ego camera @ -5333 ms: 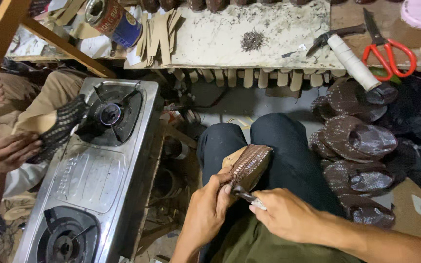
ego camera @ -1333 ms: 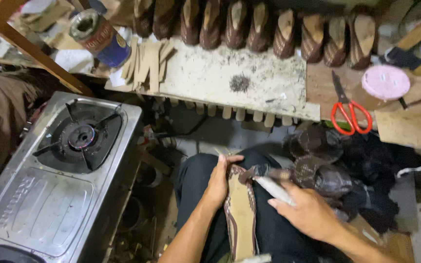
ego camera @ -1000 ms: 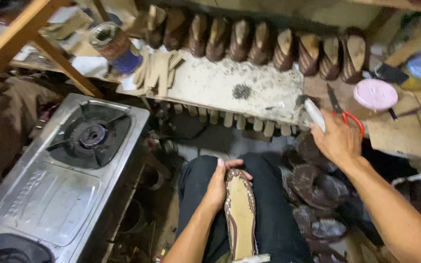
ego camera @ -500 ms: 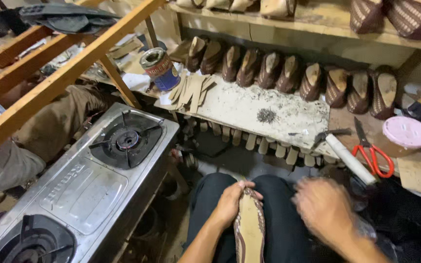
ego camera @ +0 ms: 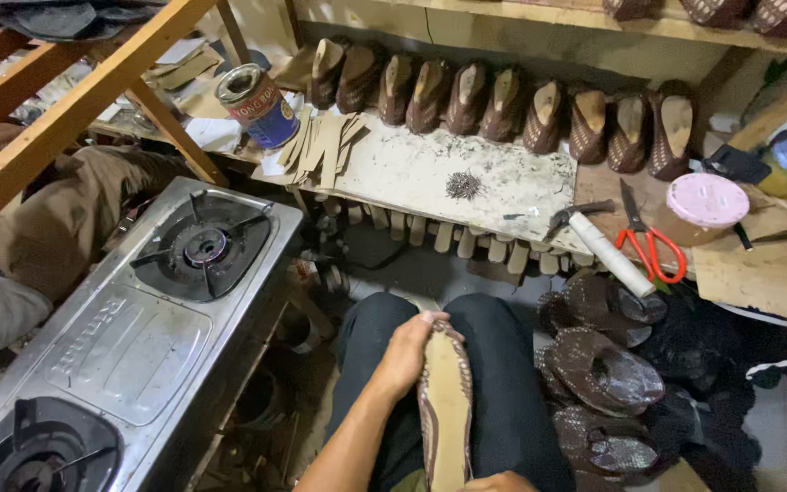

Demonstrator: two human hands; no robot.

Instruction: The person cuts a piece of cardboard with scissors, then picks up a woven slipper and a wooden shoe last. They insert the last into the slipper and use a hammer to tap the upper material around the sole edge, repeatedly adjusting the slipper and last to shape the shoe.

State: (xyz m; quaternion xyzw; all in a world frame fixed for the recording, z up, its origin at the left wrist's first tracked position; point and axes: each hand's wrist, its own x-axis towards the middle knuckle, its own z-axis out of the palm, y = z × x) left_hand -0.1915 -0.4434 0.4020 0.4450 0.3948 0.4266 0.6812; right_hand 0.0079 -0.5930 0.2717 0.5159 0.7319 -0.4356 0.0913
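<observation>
Shoe lengthwise, toe away

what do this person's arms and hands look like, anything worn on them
Both are bare. The left hand and its forearm show no glove, sleeve, watch or ring. Only a sliver of the right hand shows at the bottom edge, also ungloved.
</observation>
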